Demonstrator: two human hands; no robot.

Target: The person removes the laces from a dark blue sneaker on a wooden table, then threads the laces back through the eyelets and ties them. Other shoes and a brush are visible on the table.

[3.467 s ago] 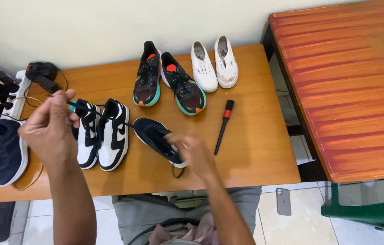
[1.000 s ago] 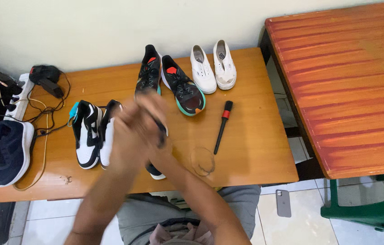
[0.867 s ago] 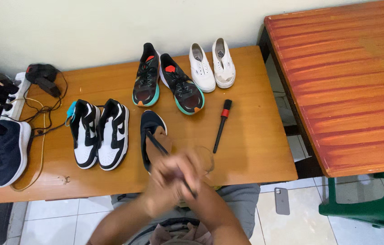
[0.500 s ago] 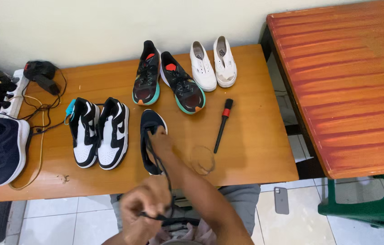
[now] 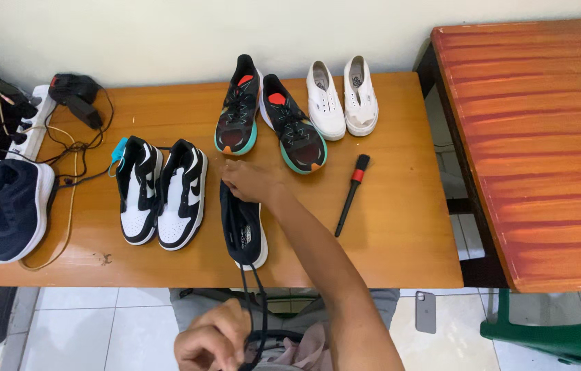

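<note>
A dark navy shoe (image 5: 243,230) lies lengthwise at the front edge of the wooden table (image 5: 400,227). My right hand (image 5: 249,180) grips its far end, with my arm stretched over the table. A black shoelace (image 5: 252,302) runs from the shoe over the table edge down to my left hand (image 5: 211,340). That hand is closed on the lace, low near my lap.
A black-and-white sneaker pair (image 5: 161,192) sits just left of the navy shoe. Behind are a black and teal pair (image 5: 270,117) and a white pair (image 5: 342,97). A black and red brush (image 5: 352,194) lies to the right, another navy shoe (image 5: 17,206) and cables far left. An orange table (image 5: 544,137) stands to the right.
The navy shoe has been turned to lie lengthwise at the front edge. My left hand has dropped below the table edge with the lace, and my right hand has moved up to the shoe's far end.
</note>
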